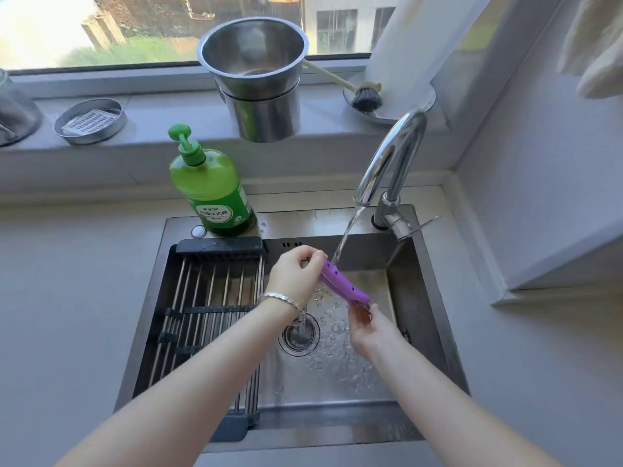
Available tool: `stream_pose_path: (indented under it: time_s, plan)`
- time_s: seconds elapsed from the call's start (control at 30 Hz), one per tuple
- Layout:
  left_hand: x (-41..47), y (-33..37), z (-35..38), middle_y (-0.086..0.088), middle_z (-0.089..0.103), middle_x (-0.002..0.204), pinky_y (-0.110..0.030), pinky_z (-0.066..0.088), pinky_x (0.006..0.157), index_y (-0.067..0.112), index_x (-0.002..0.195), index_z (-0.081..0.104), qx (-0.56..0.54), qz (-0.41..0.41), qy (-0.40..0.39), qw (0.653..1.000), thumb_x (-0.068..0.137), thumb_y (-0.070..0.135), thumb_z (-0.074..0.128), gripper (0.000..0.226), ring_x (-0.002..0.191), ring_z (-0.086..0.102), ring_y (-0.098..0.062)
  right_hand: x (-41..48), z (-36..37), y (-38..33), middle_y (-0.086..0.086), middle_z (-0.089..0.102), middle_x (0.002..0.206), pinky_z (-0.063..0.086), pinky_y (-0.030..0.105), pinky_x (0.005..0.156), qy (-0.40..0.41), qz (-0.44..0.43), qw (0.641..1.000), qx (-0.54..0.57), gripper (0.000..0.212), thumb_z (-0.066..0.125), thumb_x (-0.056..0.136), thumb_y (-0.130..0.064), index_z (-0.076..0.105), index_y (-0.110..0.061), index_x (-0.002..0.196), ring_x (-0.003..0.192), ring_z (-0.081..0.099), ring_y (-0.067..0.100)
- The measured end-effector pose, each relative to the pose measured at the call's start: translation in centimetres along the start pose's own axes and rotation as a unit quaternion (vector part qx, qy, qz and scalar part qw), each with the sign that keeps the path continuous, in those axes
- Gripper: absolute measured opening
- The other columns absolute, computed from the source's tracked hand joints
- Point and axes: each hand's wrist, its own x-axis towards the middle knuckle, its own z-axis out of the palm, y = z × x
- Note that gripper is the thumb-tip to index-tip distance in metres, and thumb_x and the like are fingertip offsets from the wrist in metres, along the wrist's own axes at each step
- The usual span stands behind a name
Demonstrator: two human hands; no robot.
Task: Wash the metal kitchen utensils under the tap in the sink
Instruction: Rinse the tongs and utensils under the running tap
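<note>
A purple-handled utensil [343, 284] is held slanted over the steel sink [424, 318], under the stream from the chrome tap [391, 156]. My left hand [296, 274] pinches its upper end, where the water lands. My right hand [369, 326] grips its lower end; the metal part there is hidden by my fingers. Water splashes on the sink floor around the drain [298, 335].
A roll-up drying rack [205, 308] covers the sink's left half. A green soap bottle [210, 187] stands behind it. On the sill are stacked steel pots [256, 75], a dish brush [365, 96] and a round tin with a grater [89, 121].
</note>
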Motion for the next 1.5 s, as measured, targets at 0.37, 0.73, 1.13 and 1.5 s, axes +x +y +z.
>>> stream_pose_path:
  time_s: [0.37, 0.73, 1.13, 1.5]
  plan:
    - [-2.6, -1.1, -6.6, 0.01, 0.056, 0.069, -0.021, 0.039, 0.054, 0.029, 0.081, 0.056, 0.44, 0.011, -0.132, 0.888, 0.072, 0.052, 0.061, 0.026, 0.061, 0.054, -0.013, -3.2, 2.3, 4.4, 0.013, 0.061, 0.08, 0.056, 0.03, 0.045, -0.132, -0.09, 0.959, -0.236, 0.012, 0.054, 0.093, -0.009, 0.043, -0.011, 0.09, 0.046, 0.066, 0.015]
    - [-3.6, -4.2, -3.9, 0.006, 0.047, 0.057, -0.023, 0.036, 0.051, 0.02, 0.061, 0.041, 0.362, 0.052, -0.046, 0.93, 0.08, 0.043, 0.054, 0.033, 0.06, 0.05, -0.019, -4.5, 0.9, 2.8, 0.014, 0.069, 0.086, 0.057, 0.023, 0.06, -0.218, -0.213, 0.862, -0.405, 0.014, 0.05, 0.095, -0.016, 0.059, -0.007, 0.089, 0.072, 0.071, 0.019]
    - [-4.1, -6.0, -4.3, 0.006, 0.052, 0.055, -0.02, 0.038, 0.048, 0.021, 0.063, 0.052, 0.351, 0.025, -0.061, 0.934, 0.078, 0.043, 0.056, 0.027, 0.051, 0.049, -0.013, -5.1, -1.7, -0.5, 0.014, 0.061, 0.096, 0.05, 0.041, 0.084, -0.241, -0.659, 0.232, -0.673, 0.027, 0.062, 0.074, 0.004, 0.067, 0.0, 0.1, 0.092, 0.058, 0.029]
    - [-5.6, -6.7, -5.9, 0.007, 0.048, 0.052, -0.022, 0.031, 0.048, 0.024, 0.059, 0.048, 0.302, -0.01, 0.003, 0.953, 0.078, 0.041, 0.061, 0.029, 0.05, 0.046, -0.011, -3.7, 1.8, -0.6, 0.017, 0.064, 0.095, 0.051, 0.046, 0.089, -0.304, -0.639, 0.062, -0.703, 0.04, 0.067, 0.058, 0.015, 0.067, 0.001, 0.095, 0.092, 0.061, 0.036]
